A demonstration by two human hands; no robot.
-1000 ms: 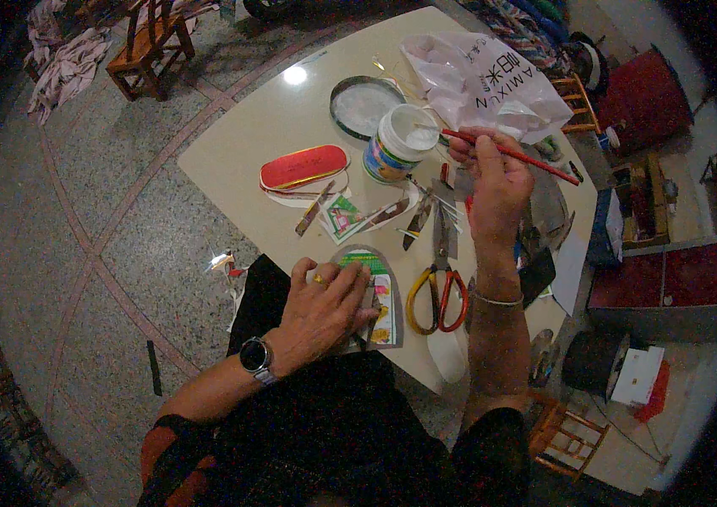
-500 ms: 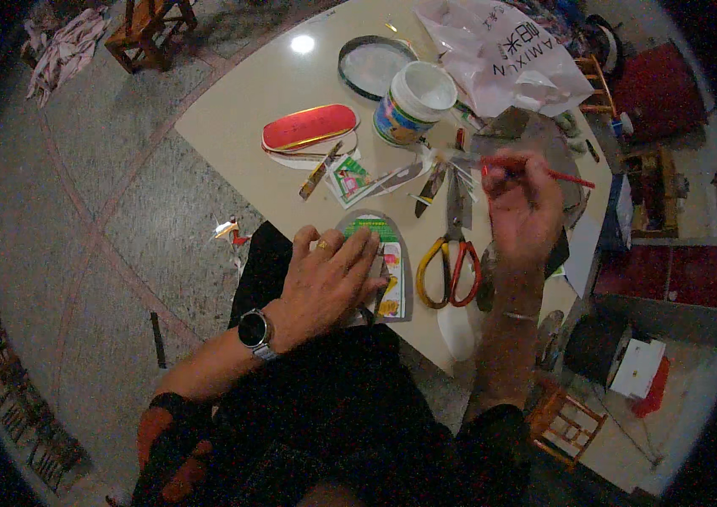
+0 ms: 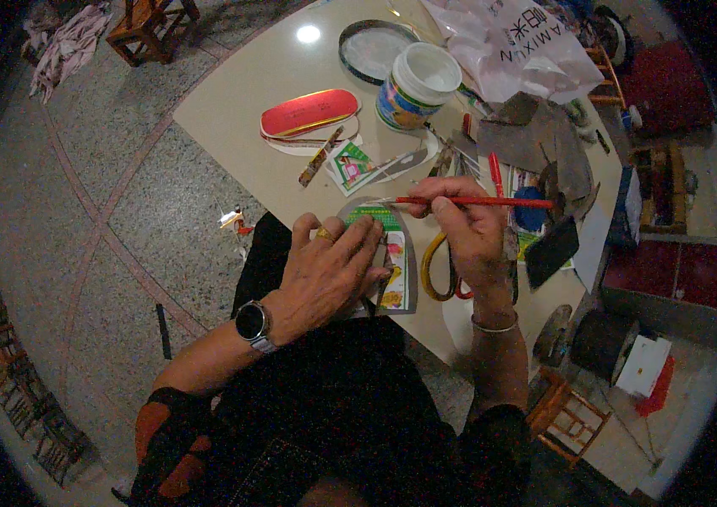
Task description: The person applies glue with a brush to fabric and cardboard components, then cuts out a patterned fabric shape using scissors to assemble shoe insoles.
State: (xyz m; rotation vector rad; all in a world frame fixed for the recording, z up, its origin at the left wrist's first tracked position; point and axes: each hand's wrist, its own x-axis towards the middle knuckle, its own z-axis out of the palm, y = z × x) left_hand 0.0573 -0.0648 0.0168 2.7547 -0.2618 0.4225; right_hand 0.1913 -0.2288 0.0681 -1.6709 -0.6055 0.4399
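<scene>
My left hand bends its fingers over a grey sole-shaped piece faced with green and white printed paper, holding it down at the table's near edge. Something dark shows under the thumb; I cannot make out what. In my right hand is a slim red-handled brush, gripped near its front. Its pale tip is over the rounded far end of the piece. Partly hidden by that hand are scissors with yellow and red handles. An open white jar with a colourful label stands farther back.
A red oval piece lies on the table at the left, near a small cutter-like strip and a printed paper scrap. A round lid, a white plastic bag and grey material lie farther back.
My right hand has come left and nearer with the brush, from beside the jar and tools to the sole-shaped piece. The left hand stays on the piece.
</scene>
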